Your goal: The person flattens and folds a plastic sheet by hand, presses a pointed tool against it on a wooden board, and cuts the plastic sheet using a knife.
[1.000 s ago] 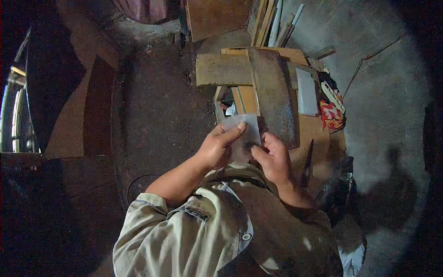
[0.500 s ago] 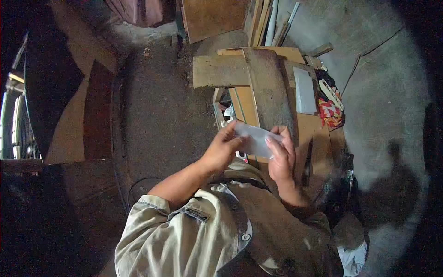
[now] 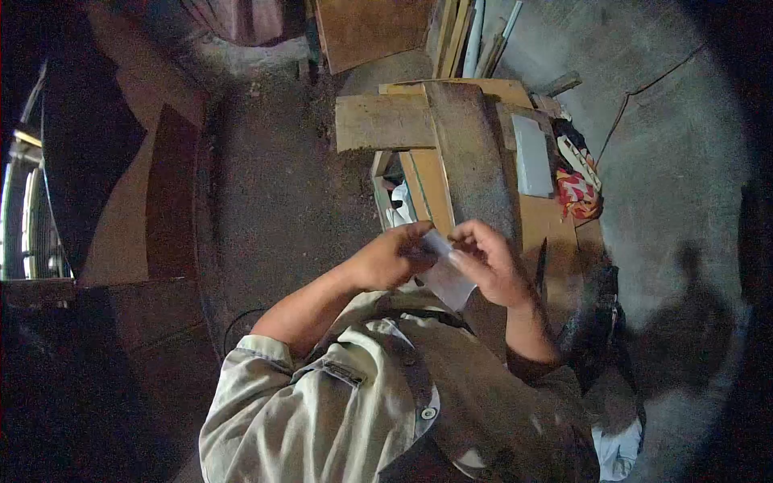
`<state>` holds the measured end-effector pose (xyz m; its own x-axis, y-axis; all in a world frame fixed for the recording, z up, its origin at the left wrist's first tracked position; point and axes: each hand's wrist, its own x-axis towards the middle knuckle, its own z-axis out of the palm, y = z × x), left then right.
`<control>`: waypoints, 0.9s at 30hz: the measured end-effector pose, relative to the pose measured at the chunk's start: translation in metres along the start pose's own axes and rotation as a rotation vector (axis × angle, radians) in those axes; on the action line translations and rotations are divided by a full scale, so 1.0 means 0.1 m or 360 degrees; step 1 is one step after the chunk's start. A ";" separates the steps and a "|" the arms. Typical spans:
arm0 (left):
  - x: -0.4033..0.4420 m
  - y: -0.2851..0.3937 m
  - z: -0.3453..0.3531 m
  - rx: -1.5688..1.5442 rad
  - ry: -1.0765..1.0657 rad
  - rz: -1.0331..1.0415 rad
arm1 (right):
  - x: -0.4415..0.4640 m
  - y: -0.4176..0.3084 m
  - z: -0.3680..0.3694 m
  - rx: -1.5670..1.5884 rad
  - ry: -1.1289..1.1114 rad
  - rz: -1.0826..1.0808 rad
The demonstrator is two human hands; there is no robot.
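In front of my chest I hold a thin, translucent plastic sheet (image 3: 448, 285); whether it is a flat bag I cannot tell. My left hand (image 3: 393, 259) pinches its upper left end, fingers closed. On the other side, my right hand (image 3: 493, 266) grips the upper edge between thumb and curled fingers. The lower part of the sheet hangs tilted between the hands, and the fingers hide some of its top. Beyond them lies a worn wooden board (image 3: 471, 161).
A whitish flat pack (image 3: 532, 157) lies on the bench, beside a red-and-white patterned cloth (image 3: 578, 193). Below a crosswise plank (image 3: 385, 123) is an open box (image 3: 380, 189) with white material inside. Wood strips and pipes (image 3: 475, 40) lean against the wall. A dark pointed object (image 3: 541, 270) lies at right.
The sheet has turned from lying nearly level to hanging down at a slant. My hands have come closer together, and my right hand's hold has moved to the upper edge.
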<state>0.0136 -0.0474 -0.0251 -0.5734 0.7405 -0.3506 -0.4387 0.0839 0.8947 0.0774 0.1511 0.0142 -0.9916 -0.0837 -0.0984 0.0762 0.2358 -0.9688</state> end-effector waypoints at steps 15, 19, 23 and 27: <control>0.08 -0.11 0.16 -0.0140 0.0448 0.0462 | 0.10 0.24 0.40 0.0355 0.0547 -0.0059; 0.04 -0.02 0.18 -0.0002 0.0506 0.0402 | 0.07 0.23 0.45 0.0139 0.0512 -0.0115; 0.06 -0.04 0.23 0.0036 0.0554 0.0613 | 0.08 0.31 0.54 0.0178 0.0493 -0.0087; 0.07 -0.07 0.20 0.0169 0.0575 0.0622 | 0.08 0.31 0.56 0.0126 0.0552 -0.0230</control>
<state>0.0262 -0.0296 -0.0289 -0.8895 0.4550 -0.0419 -0.0832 -0.0710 0.9940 0.0775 0.1035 -0.0297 -0.9681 0.2251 0.1103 -0.0726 0.1691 -0.9829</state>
